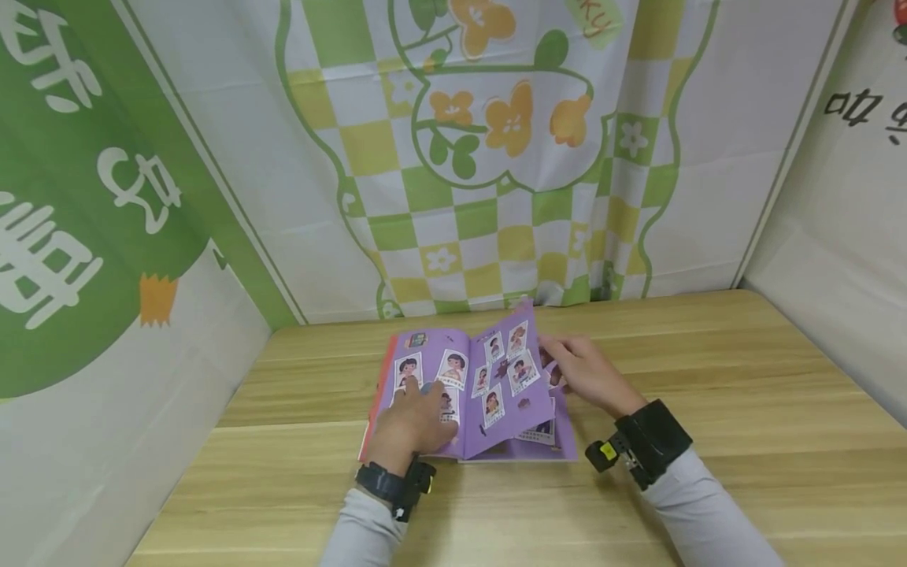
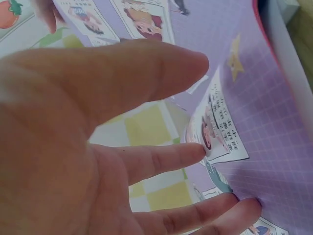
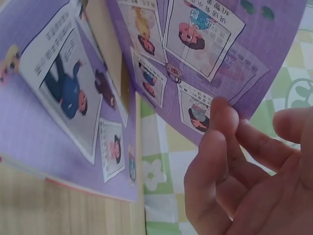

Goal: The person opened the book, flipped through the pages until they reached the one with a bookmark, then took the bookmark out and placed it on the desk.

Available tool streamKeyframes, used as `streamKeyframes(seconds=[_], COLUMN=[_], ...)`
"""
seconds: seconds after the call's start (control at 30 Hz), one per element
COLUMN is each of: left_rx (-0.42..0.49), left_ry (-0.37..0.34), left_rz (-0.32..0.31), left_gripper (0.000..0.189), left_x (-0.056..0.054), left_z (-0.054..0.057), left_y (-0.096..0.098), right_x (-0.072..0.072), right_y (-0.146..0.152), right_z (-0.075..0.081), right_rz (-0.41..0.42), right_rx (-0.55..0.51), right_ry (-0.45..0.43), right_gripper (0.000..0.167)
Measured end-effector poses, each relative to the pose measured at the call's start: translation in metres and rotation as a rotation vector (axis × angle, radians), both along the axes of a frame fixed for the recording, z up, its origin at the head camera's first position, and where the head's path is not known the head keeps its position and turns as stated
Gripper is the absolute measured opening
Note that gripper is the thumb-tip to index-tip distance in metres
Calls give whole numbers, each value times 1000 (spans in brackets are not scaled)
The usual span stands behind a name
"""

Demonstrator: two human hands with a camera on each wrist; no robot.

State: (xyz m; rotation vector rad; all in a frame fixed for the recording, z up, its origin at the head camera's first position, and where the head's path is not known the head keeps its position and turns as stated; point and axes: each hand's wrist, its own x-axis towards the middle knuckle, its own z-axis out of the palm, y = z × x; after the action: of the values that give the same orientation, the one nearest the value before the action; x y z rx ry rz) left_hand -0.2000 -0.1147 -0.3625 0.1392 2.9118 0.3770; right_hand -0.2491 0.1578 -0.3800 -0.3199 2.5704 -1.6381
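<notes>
An open book (image 1: 425,339) with purple pages and framed cartoon figures lies on the wooden table. My left hand (image 1: 414,421) rests on its left page, fingers spread. The left wrist view shows the fingertips of that hand (image 2: 161,161) touching the purple page (image 2: 274,161), with the thumb raised off it. One right-hand page (image 1: 506,386) stands lifted at a slant over another purple page. At its outer edge is my right hand (image 1: 591,374). In the right wrist view, bent fingers of this hand (image 3: 244,181) touch the lifted page (image 3: 161,54) near its edge, while the thumb is apart from it.
The wooden table (image 1: 283,457) extends around the book. Behind it hangs a green and yellow checked cloth (image 1: 482,213) with flowers. Printed cloth walls rise at left and right. Each wrist bears a black strap with a small camera (image 1: 602,455).
</notes>
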Motion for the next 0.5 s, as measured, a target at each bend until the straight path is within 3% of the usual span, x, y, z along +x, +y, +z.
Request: streamKeyframes(seconds=[0.33,0.5], left_rx=[49,59], left_ry=[-3,3], left_rz=[-56,-145], left_gripper=[65,37], left_x=[10,21], left_z=[15,26], left_y=[3,8], right_x=[8,10], right_y=[-6,-9], right_z=[8,9], right_rz=[89,124], right_rx=[-5,-18], right_ry=[36,53], right_gripper=[39,35])
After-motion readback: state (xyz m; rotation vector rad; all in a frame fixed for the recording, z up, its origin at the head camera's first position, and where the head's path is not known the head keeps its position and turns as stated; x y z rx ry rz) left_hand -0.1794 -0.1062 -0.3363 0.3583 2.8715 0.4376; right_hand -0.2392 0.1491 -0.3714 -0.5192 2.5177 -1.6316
